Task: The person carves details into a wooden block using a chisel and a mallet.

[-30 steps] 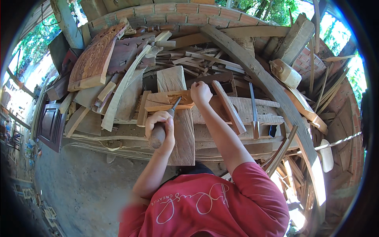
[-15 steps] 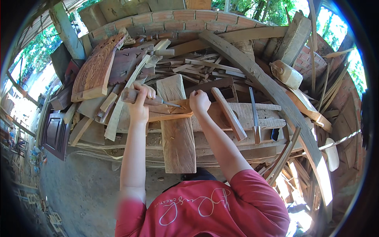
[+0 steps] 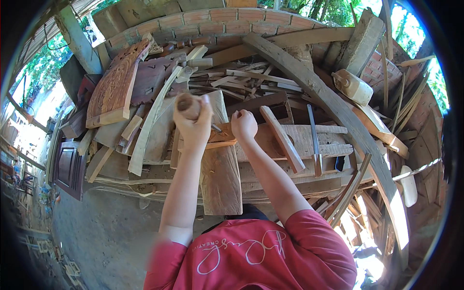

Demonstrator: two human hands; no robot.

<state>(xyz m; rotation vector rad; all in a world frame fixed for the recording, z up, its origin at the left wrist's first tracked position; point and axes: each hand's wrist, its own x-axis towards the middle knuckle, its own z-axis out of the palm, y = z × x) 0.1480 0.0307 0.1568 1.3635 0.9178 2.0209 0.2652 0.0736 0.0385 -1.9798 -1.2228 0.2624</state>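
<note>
the wooden block (image 3: 223, 137) lay across the plank (image 3: 221, 186), between its near and far edges. the left hand (image 3: 195, 124) was wrapped around a chisel (image 3: 188, 107); whether the curled right hand (image 3: 244, 125) pinched the block could not be told. a slipping chisel could have cut that hand.
</note>
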